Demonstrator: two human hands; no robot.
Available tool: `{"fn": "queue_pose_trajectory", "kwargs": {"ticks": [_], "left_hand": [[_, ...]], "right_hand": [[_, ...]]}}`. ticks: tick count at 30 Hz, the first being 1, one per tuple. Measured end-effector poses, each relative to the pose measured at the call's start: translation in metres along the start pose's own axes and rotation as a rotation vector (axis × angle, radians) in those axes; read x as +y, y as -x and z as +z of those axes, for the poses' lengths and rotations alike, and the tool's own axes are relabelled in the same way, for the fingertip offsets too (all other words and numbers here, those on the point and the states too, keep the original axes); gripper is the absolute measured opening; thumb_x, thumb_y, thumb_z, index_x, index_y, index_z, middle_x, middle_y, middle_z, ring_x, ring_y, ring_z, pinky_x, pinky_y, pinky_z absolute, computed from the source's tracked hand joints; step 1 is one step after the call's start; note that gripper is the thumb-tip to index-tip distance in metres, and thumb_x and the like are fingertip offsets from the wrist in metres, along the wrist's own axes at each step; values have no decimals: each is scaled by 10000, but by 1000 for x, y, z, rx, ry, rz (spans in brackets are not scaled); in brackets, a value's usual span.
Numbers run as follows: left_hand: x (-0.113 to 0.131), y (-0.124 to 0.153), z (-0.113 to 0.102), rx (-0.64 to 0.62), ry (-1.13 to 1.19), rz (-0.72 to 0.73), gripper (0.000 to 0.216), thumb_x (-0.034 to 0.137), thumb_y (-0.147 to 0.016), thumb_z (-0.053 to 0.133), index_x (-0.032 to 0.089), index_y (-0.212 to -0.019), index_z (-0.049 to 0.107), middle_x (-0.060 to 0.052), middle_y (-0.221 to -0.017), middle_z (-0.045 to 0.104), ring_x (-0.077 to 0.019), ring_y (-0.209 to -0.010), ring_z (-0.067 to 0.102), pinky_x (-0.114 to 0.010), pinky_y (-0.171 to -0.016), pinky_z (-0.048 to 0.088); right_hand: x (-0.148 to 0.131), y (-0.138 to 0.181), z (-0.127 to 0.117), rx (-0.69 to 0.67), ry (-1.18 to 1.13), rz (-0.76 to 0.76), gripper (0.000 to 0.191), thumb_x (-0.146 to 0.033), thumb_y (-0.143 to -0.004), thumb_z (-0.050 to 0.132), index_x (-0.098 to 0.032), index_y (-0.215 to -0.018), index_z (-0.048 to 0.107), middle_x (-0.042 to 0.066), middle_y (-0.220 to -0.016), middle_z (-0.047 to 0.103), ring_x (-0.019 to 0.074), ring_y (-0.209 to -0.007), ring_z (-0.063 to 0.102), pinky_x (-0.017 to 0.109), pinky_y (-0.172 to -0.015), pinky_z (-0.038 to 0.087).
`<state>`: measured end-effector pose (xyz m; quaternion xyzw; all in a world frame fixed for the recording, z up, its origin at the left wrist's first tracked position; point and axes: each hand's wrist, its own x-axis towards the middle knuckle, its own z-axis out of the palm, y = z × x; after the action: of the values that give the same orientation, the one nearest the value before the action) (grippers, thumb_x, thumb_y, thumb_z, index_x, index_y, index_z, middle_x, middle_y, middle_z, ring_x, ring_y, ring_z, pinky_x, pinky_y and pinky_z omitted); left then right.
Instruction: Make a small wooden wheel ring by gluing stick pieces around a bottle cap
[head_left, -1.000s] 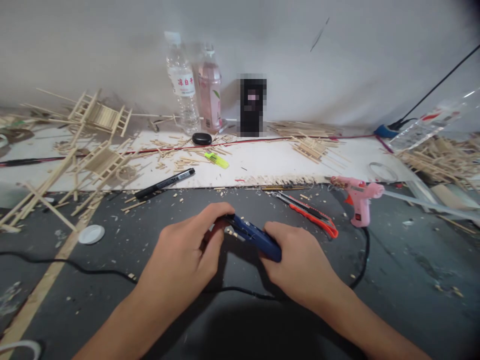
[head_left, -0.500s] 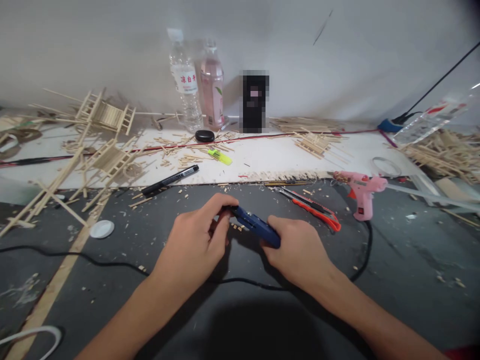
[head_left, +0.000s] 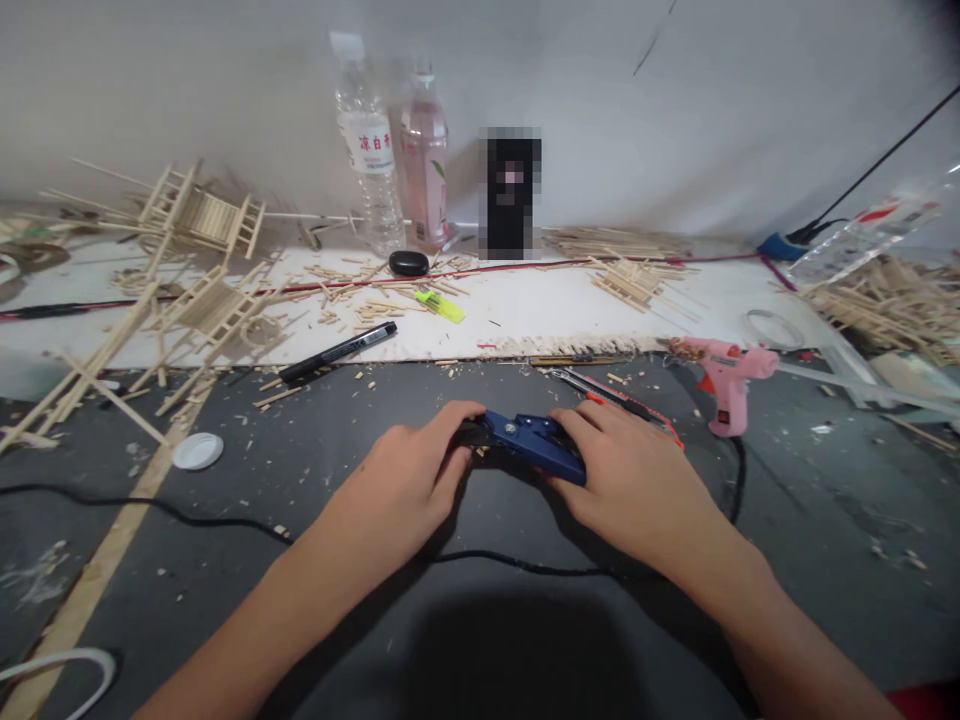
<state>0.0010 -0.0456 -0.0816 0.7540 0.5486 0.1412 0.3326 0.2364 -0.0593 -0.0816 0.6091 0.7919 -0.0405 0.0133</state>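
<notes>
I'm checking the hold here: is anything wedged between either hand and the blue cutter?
Nothing visible is. The left hand closes around the black nose of the blue cutter, and the right hand covers its handle end, both in direct contact. The red utility knife lies behind the right hand, not between.

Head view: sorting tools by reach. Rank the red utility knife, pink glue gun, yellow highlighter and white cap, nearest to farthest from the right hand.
From the right hand:
1. Red utility knife, just behind it.
2. Pink glue gun, to the right.
3. Yellow highlighter, back left on the board.
4. White cap, far left.
</notes>
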Motion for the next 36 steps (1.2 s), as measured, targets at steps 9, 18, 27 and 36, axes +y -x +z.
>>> {"fn": "queue_pose_trajectory", "kwargs": {"ticks": [9, 18, 27, 36], "left_hand": [[1, 0, -14, 127, 136, 7, 410, 402, -1027, 509, 309, -1416, 599, 10, -806, 786, -158, -488, 629, -235, -516, 428], [16, 16, -7, 338, 653, -25, 275, 387, -987, 627, 276, -940, 380, 18, -877, 740, -94, -499, 492, -233, -505, 420], [20, 20, -7, 411, 512, 1, 349, 337, -960, 619, 268, -795, 319, 77, -561, 555, -108, -473, 483, -208, -434, 378], [19, 21, -4, 406, 376, 67, 84, 294, -1028, 554, 287, -1002, 475, 102, -654, 660, -86, -546, 623, -138, -492, 452]], "right_hand": [[18, -1, 0, 100, -23, 41, 508, -389, -929, 640, -175, -1390, 645, 162, -1242, 710, 409, -1066, 687, 513, -889, 502], [-5, 4, -12, 65, -637, 93, 181, -400, -946, 638, -280, -1071, 691, -10, -998, 753, 228, -913, 698, 359, -787, 475], [-23, 10, -7, 16, -671, 29, 132, -357, -903, 661, -267, -999, 677, 7, -925, 739, 233, -846, 670, 339, -726, 427], [-23, 9, 3, 91, -547, 76, 78, -325, -871, 630, -253, -873, 601, -3, -782, 688, 217, -693, 616, 325, -637, 350]]}}
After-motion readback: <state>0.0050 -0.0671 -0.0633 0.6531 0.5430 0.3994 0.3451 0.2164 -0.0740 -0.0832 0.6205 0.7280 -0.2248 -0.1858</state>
